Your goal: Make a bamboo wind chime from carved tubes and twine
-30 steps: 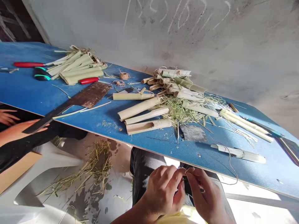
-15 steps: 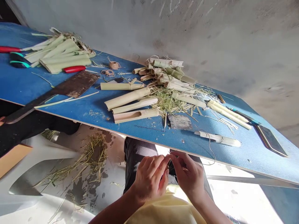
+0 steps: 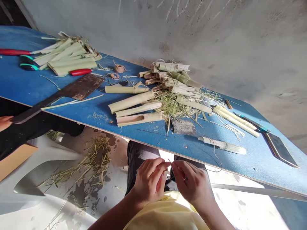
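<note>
The left hand (image 3: 150, 182) and right hand (image 3: 192, 183) are held close together, partly closed, their fingertips meeting on a thin strand (image 3: 170, 163) just below the near edge of the blue worktop (image 3: 148, 140), much as they were in the earlier frame.

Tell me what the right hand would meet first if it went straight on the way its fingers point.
Probably the left hand: its fingertips sit just ahead of the right hand, with a thin strand between them, though depth is hard to judge.
</note>
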Tool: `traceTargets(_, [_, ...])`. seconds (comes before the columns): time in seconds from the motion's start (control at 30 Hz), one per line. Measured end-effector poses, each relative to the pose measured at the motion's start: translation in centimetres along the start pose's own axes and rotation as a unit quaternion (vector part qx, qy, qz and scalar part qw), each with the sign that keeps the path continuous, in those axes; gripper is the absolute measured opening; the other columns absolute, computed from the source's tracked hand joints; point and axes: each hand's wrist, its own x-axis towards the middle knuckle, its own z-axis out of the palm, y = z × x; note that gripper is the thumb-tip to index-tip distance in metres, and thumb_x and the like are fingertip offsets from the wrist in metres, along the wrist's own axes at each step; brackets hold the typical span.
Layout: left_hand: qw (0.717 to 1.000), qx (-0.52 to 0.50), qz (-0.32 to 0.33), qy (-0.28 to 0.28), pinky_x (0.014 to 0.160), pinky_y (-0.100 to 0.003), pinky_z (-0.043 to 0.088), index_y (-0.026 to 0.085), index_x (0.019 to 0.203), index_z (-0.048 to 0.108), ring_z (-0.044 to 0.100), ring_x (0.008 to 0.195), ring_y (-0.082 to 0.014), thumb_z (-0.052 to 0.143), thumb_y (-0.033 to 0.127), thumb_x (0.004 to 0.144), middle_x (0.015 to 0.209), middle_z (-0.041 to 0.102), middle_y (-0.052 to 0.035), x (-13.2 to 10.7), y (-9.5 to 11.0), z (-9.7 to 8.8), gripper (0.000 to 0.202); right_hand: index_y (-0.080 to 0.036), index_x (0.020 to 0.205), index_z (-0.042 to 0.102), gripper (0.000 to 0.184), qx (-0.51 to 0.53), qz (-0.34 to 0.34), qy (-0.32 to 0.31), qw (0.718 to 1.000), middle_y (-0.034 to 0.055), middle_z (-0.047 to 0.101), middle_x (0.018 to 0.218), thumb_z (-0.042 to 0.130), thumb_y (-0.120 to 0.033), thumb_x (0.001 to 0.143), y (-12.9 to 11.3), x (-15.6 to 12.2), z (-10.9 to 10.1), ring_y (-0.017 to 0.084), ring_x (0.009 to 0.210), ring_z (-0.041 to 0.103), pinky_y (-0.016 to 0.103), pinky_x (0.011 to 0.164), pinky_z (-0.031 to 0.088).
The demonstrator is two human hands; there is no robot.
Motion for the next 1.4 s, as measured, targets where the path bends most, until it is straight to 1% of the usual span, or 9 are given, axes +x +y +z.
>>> traceTargets(0.13, [0.999,0.013,-0.017,0.029,0.083,-0.028,0.062,0.019,0.118,0.072,0.076,0.09,-0.0182,0.058,0.011,0.098,0.105,0.078,-0.0085,0.4,0.5,0.0,0.024,-0.018,0.091,0.056,0.018,0.02,-0.013,-0.019,1.0,-0.0015,0.059,0.068,0.047,-0.011,0.105,-0.1,0.1,0.3,0.009,0.053,0.05,0.024,0.053,0.037])
traceTargets(0.27, [0.999,0.0,-0.041,0.03,0.085,-0.029,0.061,0.02,0.11,0.074,0.077,0.09,-0.0179,0.064,0.012,0.097,0.105,0.08,-0.006,0.6,1.0,-0.2,0.018,-0.02,0.084,0.05,0.023,0.072,-0.002,-0.053,0.996,-0.0031,0.053,0.065,0.044,-0.011,0.105,0.1,-0.1,0.5,0.009,0.054,0.046,0.023,0.053,0.034])
traceTargets(0.33, [0.998,0.003,-0.051,0.024,0.088,-0.031,0.061,0.02,0.109,0.075,0.077,0.093,-0.0179,0.066,0.011,0.097,0.107,0.081,-0.0053,0.7,1.2,-0.4,0.017,-0.02,0.082,0.047,0.025,0.131,0.026,-0.082,0.988,-0.0044,0.049,0.063,0.043,-0.015,0.106,0.2,-0.1,0.4,0.008,0.053,0.042,0.022,0.051,0.033])
traceTargets(0.43, [0.999,0.022,-0.028,0.024,0.095,-0.033,0.06,0.02,0.115,0.074,0.078,0.099,-0.0187,0.068,0.009,0.096,0.111,0.082,-0.006,0.6,1.1,-0.6,0.022,-0.02,0.078,0.044,0.033,0.218,0.102,-0.128,0.962,-0.0051,0.044,0.061,0.041,-0.026,0.11,0.2,-0.1,0.2,0.008,0.053,0.035,0.021,0.049,0.03])
traceTargets(0.53, [0.999,0.029,-0.012,0.019,0.098,-0.034,0.059,0.019,0.122,0.073,0.079,0.103,-0.0188,0.068,0.006,0.096,0.115,0.082,-0.0068,0.5,0.9,-0.7,0.03,-0.02,0.076,0.044,0.039,0.26,0.158,-0.148,0.941,-0.0042,0.044,0.062,0.039,-0.037,0.111,0.1,0.0,0.1,0.009,0.055,0.032,0.022,0.05,0.03])
traceTargets(0.7, [1.0,0.002,-0.017,-0.022,0.097,-0.035,0.059,0.02,0.12,0.071,0.078,0.103,-0.0179,0.066,0.006,0.097,0.114,0.082,-0.0063,0.8,0.8,-1.5,0.028,-0.019,0.089,0.056,0.036,0.267,0.151,-0.129,0.943,-0.0004,0.057,0.069,0.039,-0.04,0.112,0.1,-0.3,0.3,0.01,0.058,0.044,0.022,0.055,0.038])
traceTargets(0.93, [0.997,-0.004,-0.046,-0.055,0.091,-0.033,0.059,0.021,0.112,0.071,0.075,0.101,-0.0179,0.064,0.013,0.101,0.109,0.08,-0.0049,1.3,0.8,-2.8,0.015,-0.019,0.095,0.06,0.027,0.246,0.13,-0.09,0.956,-0.0018,0.059,0.069,0.043,-0.032,0.111,0.0,-0.6,0.7,0.009,0.056,0.047,0.021,0.054,0.038])
traceTargets(1.2, [0.998,-0.006,-0.054,-0.032,0.09,-0.03,0.058,0.02,0.106,0.065,0.068,0.098,-0.0175,0.06,0.01,0.101,0.103,0.073,-0.0056,1.3,0.9,-2.1,0.012,-0.018,0.098,0.063,0.026,0.243,0.136,-0.074,0.958,-0.0029,0.057,0.067,0.045,-0.033,0.111,0.0,-0.7,1.5,0.009,0.053,0.044,0.021,0.051,0.036])
traceTargets(1.4, [0.998,-0.016,-0.06,0.008,0.095,-0.027,0.058,0.019,0.111,0.063,0.072,0.102,-0.0153,0.061,0.006,0.099,0.109,0.074,-0.0062,0.3,0.6,-1.6,0.017,-0.018,0.1,0.06,0.022,0.253,0.141,-0.079,0.954,-0.0035,0.056,0.066,0.047,-0.034,0.11,-0.1,-0.9,1.9,0.009,0.053,0.042,0.021,0.051,0.035])
